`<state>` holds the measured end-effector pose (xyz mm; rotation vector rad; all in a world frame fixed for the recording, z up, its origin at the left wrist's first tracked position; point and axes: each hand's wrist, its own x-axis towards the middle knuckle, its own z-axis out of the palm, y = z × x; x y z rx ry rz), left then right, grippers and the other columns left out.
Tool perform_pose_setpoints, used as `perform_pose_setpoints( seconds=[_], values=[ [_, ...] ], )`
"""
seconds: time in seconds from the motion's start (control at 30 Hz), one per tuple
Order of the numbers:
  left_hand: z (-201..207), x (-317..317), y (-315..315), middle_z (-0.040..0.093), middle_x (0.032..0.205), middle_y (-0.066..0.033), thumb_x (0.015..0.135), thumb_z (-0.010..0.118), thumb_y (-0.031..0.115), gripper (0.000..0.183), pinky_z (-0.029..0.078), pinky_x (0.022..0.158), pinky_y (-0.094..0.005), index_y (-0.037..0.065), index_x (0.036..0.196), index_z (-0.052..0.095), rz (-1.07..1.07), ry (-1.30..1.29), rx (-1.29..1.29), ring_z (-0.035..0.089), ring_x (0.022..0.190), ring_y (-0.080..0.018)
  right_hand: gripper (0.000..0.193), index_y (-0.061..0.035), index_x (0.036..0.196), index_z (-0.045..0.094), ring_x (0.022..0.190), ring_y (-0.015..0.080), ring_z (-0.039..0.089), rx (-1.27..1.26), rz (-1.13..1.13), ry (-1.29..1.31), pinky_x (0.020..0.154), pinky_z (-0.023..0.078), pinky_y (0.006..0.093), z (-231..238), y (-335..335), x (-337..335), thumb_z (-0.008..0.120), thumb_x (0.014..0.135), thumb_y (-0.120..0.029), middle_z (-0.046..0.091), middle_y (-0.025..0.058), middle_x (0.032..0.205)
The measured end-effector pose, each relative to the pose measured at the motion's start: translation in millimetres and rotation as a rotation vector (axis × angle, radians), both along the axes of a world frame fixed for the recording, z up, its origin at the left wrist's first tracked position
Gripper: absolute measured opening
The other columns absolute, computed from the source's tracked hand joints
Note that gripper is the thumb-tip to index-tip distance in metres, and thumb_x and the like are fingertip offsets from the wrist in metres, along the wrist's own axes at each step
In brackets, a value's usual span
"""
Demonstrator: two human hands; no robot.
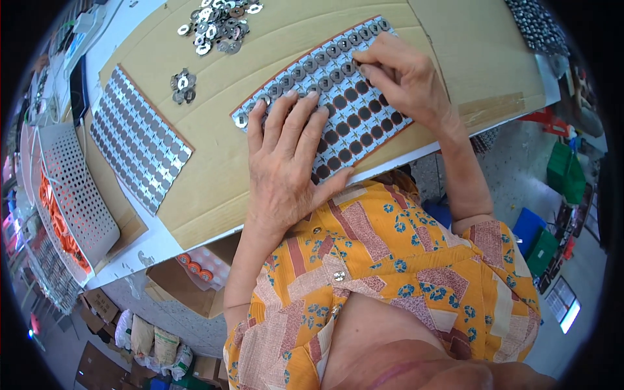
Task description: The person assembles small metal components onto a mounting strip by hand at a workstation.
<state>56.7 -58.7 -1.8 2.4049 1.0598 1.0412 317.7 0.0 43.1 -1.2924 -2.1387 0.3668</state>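
A flat board [356, 135] with a brown edge and light blue-white squares lies tilted in front of me. Dark round spots fill its nearer rows, and grey metal discs [309, 65] sit along its farther rows. My left hand [281, 156] rests flat on the board's left part, fingers spread, the tips by the rows of discs. Over the right part, my right hand [408, 81] is closed, thumb and forefinger pinched at a row of discs. Whatever is between those fingertips is too small to make out.
Loose metal discs form a large pile [218, 25] at the back and a small heap [184, 86] nearer. A second board [138, 140] lies to the left. Beyond it stands a perforated grey basket [77, 185] with orange pieces. Dark shiny beads [537, 26] sit at far right.
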Motion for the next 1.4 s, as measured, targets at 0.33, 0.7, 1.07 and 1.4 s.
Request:
perform_pose_setpoints(
  seconds=[0.33,0.7,1.07,1.4],
  values=[
    [2.7,-16.1,-3.8,0.063,0.145,-0.0155,0.079,0.085,0.052,0.077,0.030,0.123,-0.0595,0.002,0.135,0.067,-0.012,0.053,-0.110,0.055,0.139,-0.0378,0.015,-0.0016,0.114,0.076,0.075,-0.0003,0.055,-0.093,-0.115,-0.027,0.062,0.042,0.0196,22.3,70.2,-4.6,0.071,0.100,0.000,0.067,-0.0043,0.088],
    [-3.5,-16.8,-4.5,0.065,0.144,-0.0143,0.078,0.085,0.053,0.076,0.031,0.122,-0.0594,0.003,0.133,0.069,0.036,0.059,-0.100,0.056,0.138,-0.0373,0.017,0.0000,0.096,0.074,0.080,0.0353,0.072,0.290,0.045,-0.399,0.074,0.057,0.0435,-11.7,167.5,-27.1,0.073,0.093,-0.017,0.071,0.0189,0.087],
    [-10.1,-15.1,-1.4,0.064,0.143,-0.0175,0.075,0.086,0.049,0.078,0.030,0.120,-0.0649,-0.001,0.132,0.068,0.015,0.053,-0.037,0.057,0.134,-0.0399,0.020,0.0034,0.084,0.068,0.079,0.0400,0.072,0.191,0.000,-0.283,0.071,0.055,0.0468,-2.6,169.6,-36.3,0.071,0.093,-0.015,0.070,0.0237,0.079],
    [-16.8,1.2,8.9,0.058,0.148,-0.0188,0.072,0.084,0.052,0.085,0.026,0.121,-0.0670,-0.003,0.133,0.066,-0.045,0.066,0.018,0.049,0.145,-0.0399,0.009,0.0074,0.107,0.068,0.061,0.0082,0.059,-0.564,-0.103,0.217,0.052,0.048,0.0243,23.5,29.1,-14.9,0.063,0.102,0.001,0.068,0.0055,0.081]
  ],
)
